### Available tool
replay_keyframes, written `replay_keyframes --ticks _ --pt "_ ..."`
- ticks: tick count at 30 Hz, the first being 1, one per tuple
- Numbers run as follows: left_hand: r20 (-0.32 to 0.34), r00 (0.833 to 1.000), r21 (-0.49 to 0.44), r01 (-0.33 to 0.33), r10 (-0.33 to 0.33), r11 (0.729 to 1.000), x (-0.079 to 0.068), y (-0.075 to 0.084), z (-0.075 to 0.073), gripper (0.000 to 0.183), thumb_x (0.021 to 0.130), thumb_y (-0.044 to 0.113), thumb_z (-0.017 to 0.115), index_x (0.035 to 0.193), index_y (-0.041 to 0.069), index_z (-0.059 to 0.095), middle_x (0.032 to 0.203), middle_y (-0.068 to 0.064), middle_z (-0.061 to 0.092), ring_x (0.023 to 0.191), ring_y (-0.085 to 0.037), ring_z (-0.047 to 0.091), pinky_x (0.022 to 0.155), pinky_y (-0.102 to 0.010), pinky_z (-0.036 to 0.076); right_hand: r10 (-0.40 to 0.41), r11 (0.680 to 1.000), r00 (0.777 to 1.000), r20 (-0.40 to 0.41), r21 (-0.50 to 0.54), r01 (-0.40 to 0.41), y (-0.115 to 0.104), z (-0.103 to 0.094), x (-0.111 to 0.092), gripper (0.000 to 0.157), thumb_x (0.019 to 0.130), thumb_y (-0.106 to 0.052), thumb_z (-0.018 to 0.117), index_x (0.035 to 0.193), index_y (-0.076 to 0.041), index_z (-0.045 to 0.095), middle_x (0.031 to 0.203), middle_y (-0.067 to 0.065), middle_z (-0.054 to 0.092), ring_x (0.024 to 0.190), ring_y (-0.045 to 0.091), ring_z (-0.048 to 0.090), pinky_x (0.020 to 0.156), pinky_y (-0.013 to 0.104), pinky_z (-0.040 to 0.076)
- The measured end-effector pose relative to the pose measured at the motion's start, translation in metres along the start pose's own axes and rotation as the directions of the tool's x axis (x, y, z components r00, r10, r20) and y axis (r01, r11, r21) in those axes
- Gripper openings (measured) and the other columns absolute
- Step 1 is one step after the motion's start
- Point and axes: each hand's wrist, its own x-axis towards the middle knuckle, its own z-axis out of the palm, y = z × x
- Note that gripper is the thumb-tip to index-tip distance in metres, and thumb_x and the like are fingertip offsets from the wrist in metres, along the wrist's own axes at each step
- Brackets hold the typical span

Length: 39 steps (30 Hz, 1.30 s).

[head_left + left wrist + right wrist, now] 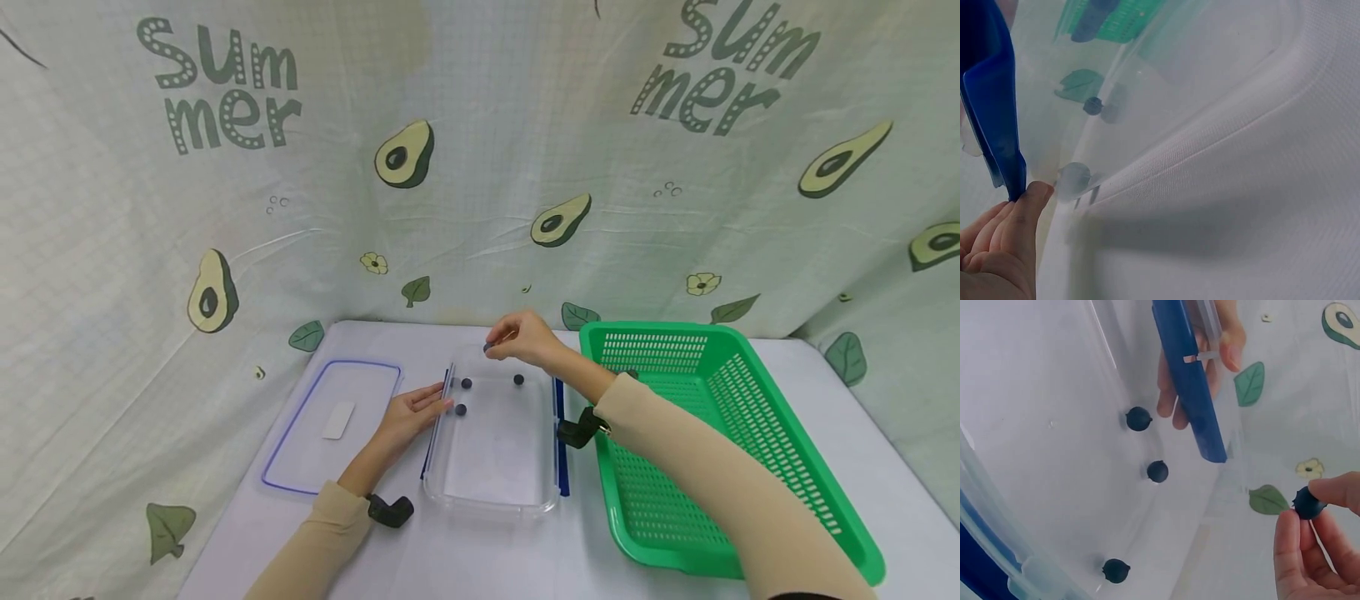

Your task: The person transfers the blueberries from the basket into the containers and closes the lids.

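A clear plastic food box (495,467) with blue side latches stands uncovered at the middle of the table. Inside it lie three dark blueberries, one blueberry (518,379) towards the right wall and two near the left. Above the box's far end, my right hand (522,339) pinches another blueberry (1310,503) between thumb and fingertips. My left hand (412,414) holds the box's left side by the blue latch (1188,381), with the thumb at the rim. Through the clear wall, the left wrist view shows blueberries close to that hand.
Left of the box lies a clear lid (303,446) with a blue seal and a white label (339,420). A large green plastic basket (615,508) stands on the right under my right forearm, with something small and dark near its far left wall. A printed curtain (480,275) hangs behind the table.
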Motion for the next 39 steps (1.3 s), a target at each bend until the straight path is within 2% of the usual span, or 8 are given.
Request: replay_keyframes --ticks 7,18,23,26,32,39 --pt "0.003 1.000 -0.004 0.009 -0.009 1.000 0.001 0.001 0.000 0.061 0.089 0.022 0.077 0.141 0.000 0.054 0.136 -0.020 0.057 0.121 -0.022 0.058 0.092 -0.024 0.051 0.020 1.000 1.000 0.007 -0.016 -0.020 0.007 0.007 0.003 0.014 0.081 0.000 0.080 0.093 0.002 0.072 0.094 0.009 0.067 0.083 0.022 0.064 0.080 0.040 0.056" --pt "0.000 1.000 -0.016 0.015 -0.015 1.000 0.001 0.001 0.001 0.060 0.089 0.020 0.077 0.141 0.000 0.054 0.137 -0.019 0.057 0.117 -0.018 0.060 0.090 -0.022 0.051 0.024 0.999 1.000 -0.002 -0.022 -0.024 0.020 0.023 0.009 0.015 0.079 0.001 0.082 0.092 0.002 0.074 0.095 0.008 0.070 0.084 0.020 0.066 0.074 0.030 0.057" --pt "0.000 1.000 -0.019 0.014 -0.014 1.000 0.001 0.000 0.000 0.060 0.090 0.021 0.077 0.141 0.000 0.054 0.137 -0.019 0.057 0.119 -0.020 0.059 0.092 -0.024 0.051 0.060 0.998 0.998 -0.015 -0.027 -0.061 0.024 0.028 0.010 0.016 0.078 0.002 0.082 0.092 0.002 0.074 0.092 0.008 0.071 0.085 0.021 0.066 0.074 0.029 0.056" --pt "-0.003 1.000 -0.001 0.013 -0.013 1.000 0.002 -0.001 0.000 0.062 0.089 0.024 0.078 0.141 0.001 0.054 0.138 -0.019 0.056 0.121 -0.021 0.058 0.095 -0.027 0.050 0.088 0.996 0.996 -0.020 -0.033 -0.088 0.024 0.032 0.010 0.015 0.078 0.002 0.082 0.091 0.000 0.074 0.091 0.007 0.070 0.081 0.020 0.065 0.074 0.032 0.057" --pt "-0.008 1.000 0.021 0.013 -0.013 1.000 0.003 -0.004 -0.001 0.066 0.087 0.028 0.080 0.142 0.002 0.054 0.139 -0.019 0.056 0.122 -0.022 0.058 0.095 -0.028 0.050 0.109 0.994 0.994 -0.016 -0.016 -0.109 0.024 0.040 0.009 0.014 0.078 0.003 0.082 0.090 0.002 0.074 0.086 0.008 0.070 0.069 0.019 0.065 0.082 0.047 0.057" --pt "-0.004 1.000 0.023 0.016 -0.016 1.000 -0.001 0.001 0.000 0.062 0.089 0.025 0.078 0.142 0.002 0.054 0.138 -0.018 0.056 0.120 -0.019 0.058 0.093 -0.026 0.051 0.123 0.992 0.992 -0.023 -0.013 -0.123 0.027 0.048 0.010 0.013 0.078 0.005 0.081 0.088 0.002 0.074 0.083 0.008 0.070 0.066 0.018 0.065 0.082 0.047 0.057"
